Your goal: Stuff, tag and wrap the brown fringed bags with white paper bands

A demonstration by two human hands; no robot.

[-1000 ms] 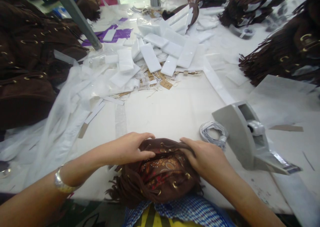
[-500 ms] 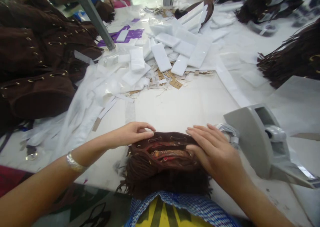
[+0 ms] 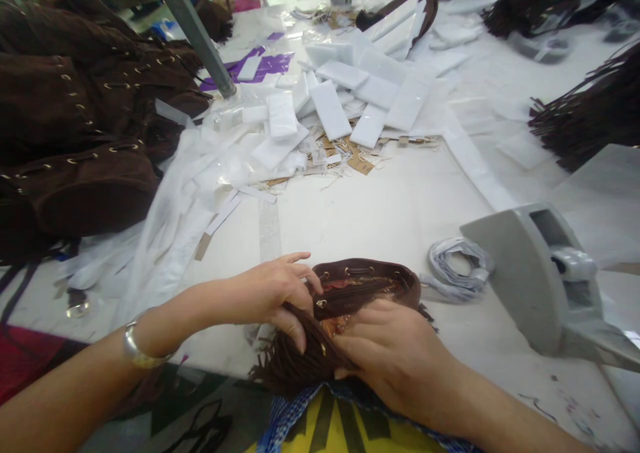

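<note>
A dark brown fringed bag (image 3: 370, 270) with gold eyelets stands at the table's near edge, its mouth open and a patterned lining showing. My left hand (image 3: 287, 293) grips the left side of its rim, thumb outside and fingers bent over the edge. The near rim is pinched by my right hand (image 3: 390, 350), whose fingertips reach partly into the opening and are partly hidden there. Just right of the bag lies a coil of pale cord (image 3: 457, 266).
A grey tape dispenser (image 3: 530, 273) stands at the right. Brown bags (image 3: 95, 186) are piled at the left beside a metal pole (image 3: 195, 30). White packets (image 3: 330, 110), tags and plastic cover the middle back. People's hands show at the far side.
My right hand has moved from the bag's right end to its near rim. My left hand has come lower and now grips the left rim. The cord coil is more fully visible.
</note>
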